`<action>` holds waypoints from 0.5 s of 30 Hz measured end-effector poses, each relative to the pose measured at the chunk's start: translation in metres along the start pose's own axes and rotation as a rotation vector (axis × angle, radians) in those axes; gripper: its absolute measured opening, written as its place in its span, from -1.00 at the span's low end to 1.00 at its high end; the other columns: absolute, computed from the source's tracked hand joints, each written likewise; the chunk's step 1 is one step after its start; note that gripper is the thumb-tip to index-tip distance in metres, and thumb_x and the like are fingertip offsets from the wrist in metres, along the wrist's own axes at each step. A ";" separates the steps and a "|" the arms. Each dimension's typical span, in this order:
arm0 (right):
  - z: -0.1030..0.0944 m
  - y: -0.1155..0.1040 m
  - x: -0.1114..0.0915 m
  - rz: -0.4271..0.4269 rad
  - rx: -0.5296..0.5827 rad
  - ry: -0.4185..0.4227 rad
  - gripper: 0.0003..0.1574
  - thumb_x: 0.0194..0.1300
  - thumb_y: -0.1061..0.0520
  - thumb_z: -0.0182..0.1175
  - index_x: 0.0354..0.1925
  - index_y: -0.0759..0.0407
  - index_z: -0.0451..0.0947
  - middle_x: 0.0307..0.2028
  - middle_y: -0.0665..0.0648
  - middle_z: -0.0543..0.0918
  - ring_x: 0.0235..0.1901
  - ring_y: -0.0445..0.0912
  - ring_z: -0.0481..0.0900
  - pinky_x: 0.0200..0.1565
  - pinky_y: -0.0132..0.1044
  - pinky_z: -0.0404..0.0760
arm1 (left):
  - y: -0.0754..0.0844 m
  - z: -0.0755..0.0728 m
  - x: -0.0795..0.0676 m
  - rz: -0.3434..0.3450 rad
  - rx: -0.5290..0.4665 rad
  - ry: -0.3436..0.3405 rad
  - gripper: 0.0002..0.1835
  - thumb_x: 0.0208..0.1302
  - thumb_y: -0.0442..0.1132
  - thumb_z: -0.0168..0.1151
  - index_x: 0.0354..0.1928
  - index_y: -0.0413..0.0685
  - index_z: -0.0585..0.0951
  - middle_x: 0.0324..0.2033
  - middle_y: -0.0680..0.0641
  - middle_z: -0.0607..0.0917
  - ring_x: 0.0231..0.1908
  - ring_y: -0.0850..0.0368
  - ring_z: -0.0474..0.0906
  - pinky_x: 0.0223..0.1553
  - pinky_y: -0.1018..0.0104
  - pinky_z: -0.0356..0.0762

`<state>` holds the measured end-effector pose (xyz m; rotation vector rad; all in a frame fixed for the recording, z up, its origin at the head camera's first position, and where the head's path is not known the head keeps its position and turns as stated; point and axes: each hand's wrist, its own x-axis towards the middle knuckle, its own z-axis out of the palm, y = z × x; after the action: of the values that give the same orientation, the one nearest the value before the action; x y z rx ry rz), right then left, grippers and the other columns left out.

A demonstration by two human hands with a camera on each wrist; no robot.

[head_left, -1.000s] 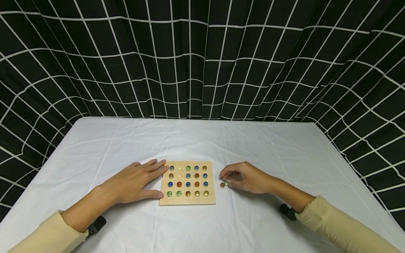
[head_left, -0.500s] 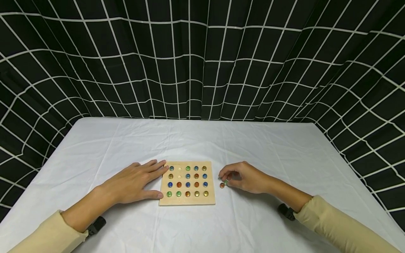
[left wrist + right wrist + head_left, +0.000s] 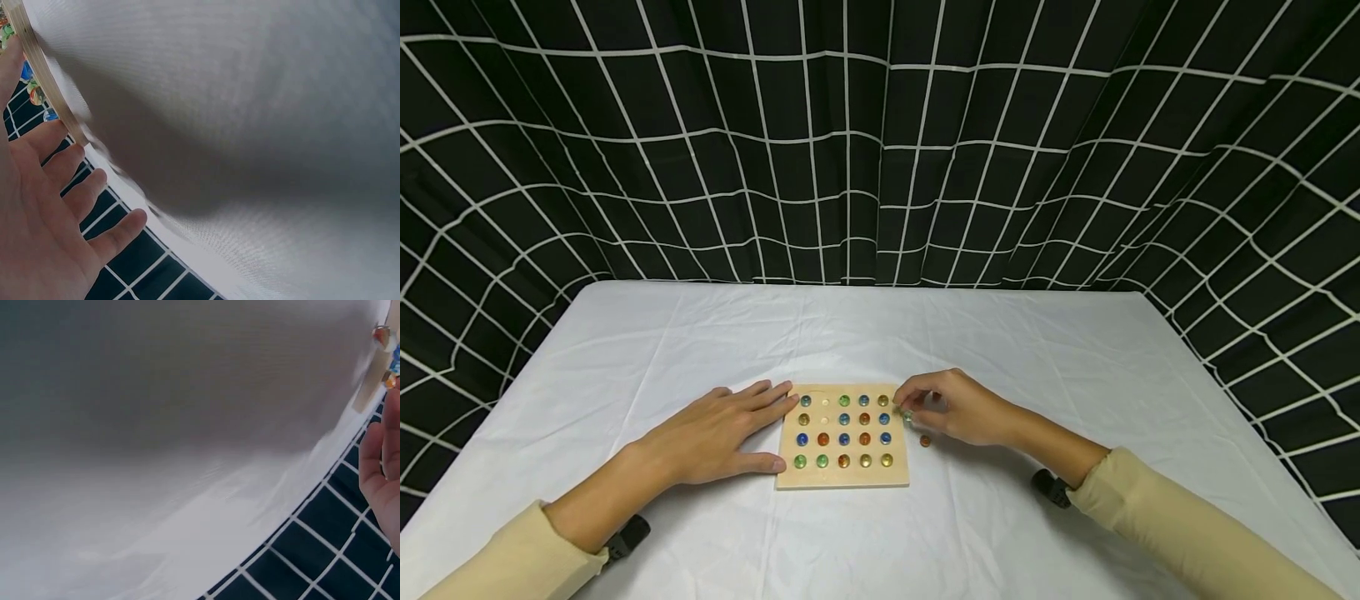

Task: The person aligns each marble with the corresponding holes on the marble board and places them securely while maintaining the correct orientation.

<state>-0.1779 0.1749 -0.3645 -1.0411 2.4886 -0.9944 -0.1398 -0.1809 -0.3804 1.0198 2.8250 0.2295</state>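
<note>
A light wooden board [image 3: 842,477] lies flat on the white cloth, with rows of blue, green, orange and yellow glass marbles seated in its hollows. Two hollows in its second column hold no marble. My left hand [image 3: 718,433] rests flat along the board's left edge, fingers spread and thumb touching the lower corner. Between thumb and fingertips my right hand [image 3: 962,408] pinches a pale green marble [image 3: 907,416] beside the board's right edge. One orange-brown marble [image 3: 925,440] lies on the cloth under that hand. In the left wrist view, the left fingers touch the board's side [image 3: 47,78].
White cloth [image 3: 700,533] covers the table around the board. Black curtains [image 3: 880,167] with a white grid hang behind and at both sides. Each wrist wears a small black camera, the left one [image 3: 627,537] beneath its beige cuff.
My right hand has lifted the green marble from beside the orange-brown one and carried it left to the board's right edge. My left hand has stayed in place.
</note>
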 end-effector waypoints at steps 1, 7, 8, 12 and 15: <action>0.000 -0.002 0.002 -0.003 0.001 0.002 -0.68 0.27 0.39 0.25 -0.06 0.12 0.66 -0.21 -0.05 0.71 -0.19 -0.22 0.59 -0.07 -0.16 0.57 | 0.000 0.000 0.000 0.001 0.000 0.001 -0.05 0.27 0.52 -0.09 0.54 0.11 0.22 0.50 -0.01 0.23 0.45 -0.13 0.18 0.24 -0.25 0.28; 0.004 -0.010 0.014 -0.016 0.020 0.008 -0.69 0.27 0.39 0.25 -0.05 0.16 0.66 -0.19 -0.02 0.73 -0.19 -0.21 0.59 -0.06 -0.15 0.57 | -0.001 0.000 0.000 0.002 -0.001 0.006 -0.05 0.27 0.52 -0.08 0.54 0.10 0.22 0.50 -0.02 0.23 0.45 -0.14 0.18 0.23 -0.25 0.29; 0.005 -0.011 0.016 -0.018 0.023 0.008 -0.70 0.28 0.38 0.25 -0.04 0.16 0.66 -0.19 -0.01 0.73 -0.18 -0.21 0.58 -0.06 -0.16 0.56 | -0.001 0.000 0.000 0.000 -0.003 0.006 -0.05 0.27 0.52 -0.08 0.54 0.10 0.22 0.50 -0.02 0.23 0.45 -0.14 0.18 0.23 -0.25 0.29; 0.009 -0.014 0.023 -0.029 0.037 0.010 -0.72 0.30 0.37 0.24 -0.04 0.19 0.66 -0.21 0.01 0.72 -0.20 -0.20 0.58 -0.07 -0.15 0.56 | 0.000 0.000 0.000 -0.006 -0.008 0.002 -0.05 0.27 0.52 -0.09 0.54 0.11 0.22 0.50 -0.01 0.23 0.45 -0.14 0.17 0.24 -0.26 0.28; 0.012 -0.018 0.029 -0.043 0.044 0.007 -0.73 0.30 0.37 0.25 -0.04 0.21 0.66 -0.21 0.03 0.72 -0.21 -0.21 0.58 -0.07 -0.17 0.57 | 0.000 0.000 0.000 -0.007 -0.009 0.001 -0.05 0.27 0.53 -0.09 0.54 0.11 0.22 0.50 -0.01 0.22 0.45 -0.14 0.17 0.25 -0.26 0.27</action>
<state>-0.1830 0.1397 -0.3603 -1.0837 2.4482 -1.0614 -0.1393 -0.1808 -0.3806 1.0078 2.8255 0.2424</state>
